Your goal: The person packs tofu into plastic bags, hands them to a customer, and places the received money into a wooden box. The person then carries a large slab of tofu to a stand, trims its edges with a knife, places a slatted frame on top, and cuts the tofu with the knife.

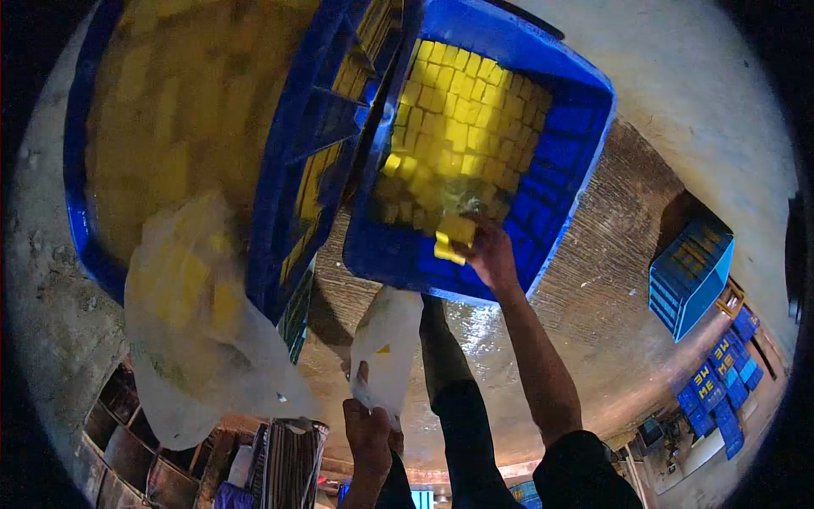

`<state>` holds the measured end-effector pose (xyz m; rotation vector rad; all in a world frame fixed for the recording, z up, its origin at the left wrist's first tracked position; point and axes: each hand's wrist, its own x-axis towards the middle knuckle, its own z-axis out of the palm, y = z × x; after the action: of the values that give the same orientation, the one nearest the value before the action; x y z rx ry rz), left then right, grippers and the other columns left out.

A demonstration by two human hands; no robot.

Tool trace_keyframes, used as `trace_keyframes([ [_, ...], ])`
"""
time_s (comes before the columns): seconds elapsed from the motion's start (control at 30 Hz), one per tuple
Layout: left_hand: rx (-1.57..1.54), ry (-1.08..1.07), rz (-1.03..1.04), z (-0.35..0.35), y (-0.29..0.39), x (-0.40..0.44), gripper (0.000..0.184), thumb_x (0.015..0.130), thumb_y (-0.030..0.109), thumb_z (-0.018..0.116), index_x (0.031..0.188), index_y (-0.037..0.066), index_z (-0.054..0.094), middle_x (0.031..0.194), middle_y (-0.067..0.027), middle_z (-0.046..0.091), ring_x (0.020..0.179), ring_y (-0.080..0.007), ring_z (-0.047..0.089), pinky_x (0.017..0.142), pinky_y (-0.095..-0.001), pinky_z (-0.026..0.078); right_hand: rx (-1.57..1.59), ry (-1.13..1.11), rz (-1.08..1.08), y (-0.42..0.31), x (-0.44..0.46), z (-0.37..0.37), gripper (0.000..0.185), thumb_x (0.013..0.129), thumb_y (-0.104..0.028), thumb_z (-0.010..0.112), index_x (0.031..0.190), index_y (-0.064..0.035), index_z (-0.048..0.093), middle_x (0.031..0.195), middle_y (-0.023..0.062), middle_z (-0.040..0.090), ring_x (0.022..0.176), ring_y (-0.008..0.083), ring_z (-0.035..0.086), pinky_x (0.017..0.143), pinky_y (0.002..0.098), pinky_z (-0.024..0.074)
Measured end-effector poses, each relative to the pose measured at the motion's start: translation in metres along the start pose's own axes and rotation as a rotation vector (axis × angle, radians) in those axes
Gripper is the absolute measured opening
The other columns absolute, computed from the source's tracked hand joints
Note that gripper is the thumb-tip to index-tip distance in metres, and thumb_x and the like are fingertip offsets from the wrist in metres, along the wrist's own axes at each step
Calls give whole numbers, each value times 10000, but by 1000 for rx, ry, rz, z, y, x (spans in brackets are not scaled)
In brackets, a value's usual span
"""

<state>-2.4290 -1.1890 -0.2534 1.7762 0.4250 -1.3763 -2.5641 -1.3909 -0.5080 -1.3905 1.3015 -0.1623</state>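
Below the blue tub my left hand point(369, 437) is closed on the gathered edge of a clear plastic bag point(388, 339), which hangs upright with a small yellow bit showing through. Over the tub's near edge, my right hand point(490, 253) grips yellow tofu blocks point(456, 229), seemingly two together. Rows of yellow tofu point(462, 110) lie packed in the blue tub point(585, 85), with water around them. A fuller plastic bag point(212, 339) with yellow pieces inside rests against a second blue crate at left.
The second blue crate point(76, 212) holds many more yellow blocks and stands on the left. Across the wet concrete floor point(627, 220), a blue basket point(691, 276) stands at right. Stacked blue crates point(712, 386) with yellow letters are farther off.
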Motion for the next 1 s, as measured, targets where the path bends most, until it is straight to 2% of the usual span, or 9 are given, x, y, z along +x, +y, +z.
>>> trace_keyframes([
  [0.13,4,9,169,-9,-22,5,345,900,82,490,1214,58,349,903,-58,509,483,-105,432,424,-250,415,1020,-285,137,-76,-101,-9,697,655,-126,804,1253,-42,455,1171,84,560,1079,210,552,915,367,470],
  [0.23,113,-36,254,-10,-20,-1,630,892,326,584,1386,81,280,917,-62,494,608,-111,475,400,-248,401,1122,-494,123,-95,-145,12,622,658,-80,796,1205,-48,503,1229,115,538,1169,244,506,1002,386,408],
  [0.3,34,-75,114,0,1,-12,534,900,288,565,1327,80,322,927,-56,488,635,-109,482,428,-230,412,798,-570,178,-95,-159,32,589,706,-32,762,1232,-32,497,1257,123,515,1178,237,502,999,379,421],
  [0.47,93,-37,109,-9,-8,-6,450,902,324,574,1224,89,364,958,-58,489,675,-116,509,424,-228,430,-70,-357,-251,-142,-159,31,475,765,-29,710,1211,-21,543,1201,138,565,1038,228,601,871,355,520],
  [0.57,13,18,132,-6,-6,-1,368,904,244,574,1161,72,374,1022,-104,517,733,-140,551,489,-246,462,214,-234,-61,-143,-128,8,273,784,-86,698,1041,-13,640,990,134,659,831,208,667,712,321,552],
  [0.63,-58,31,152,-2,0,-3,294,907,136,565,1117,55,376,1056,-145,538,788,-160,589,562,-262,490,-36,54,-10,-126,-76,9,122,792,-107,681,887,-30,679,832,129,681,690,186,670,614,311,533],
  [0.7,-86,-70,76,-6,1,-1,402,904,188,593,1208,44,372,1098,-142,549,811,-158,584,566,-262,490,-202,176,22,-52,-6,32,505,754,-400,707,1016,13,582,879,177,646,812,329,634,714,412,508],
  [0.77,-46,-19,121,-13,-11,6,462,903,219,599,1248,35,351,1019,-133,560,734,-151,575,513,-260,467,-674,508,-259,33,53,74,594,734,-459,707,1051,21,558,949,212,630,888,377,617,765,433,509],
  [1.0,116,45,36,-24,-21,9,570,885,356,621,1225,-7,344,724,-58,483,454,-121,448,394,-256,369,-373,3,356,67,133,107,644,809,-433,640,1238,6,447,1134,247,571,1024,388,572,854,455,474],
])
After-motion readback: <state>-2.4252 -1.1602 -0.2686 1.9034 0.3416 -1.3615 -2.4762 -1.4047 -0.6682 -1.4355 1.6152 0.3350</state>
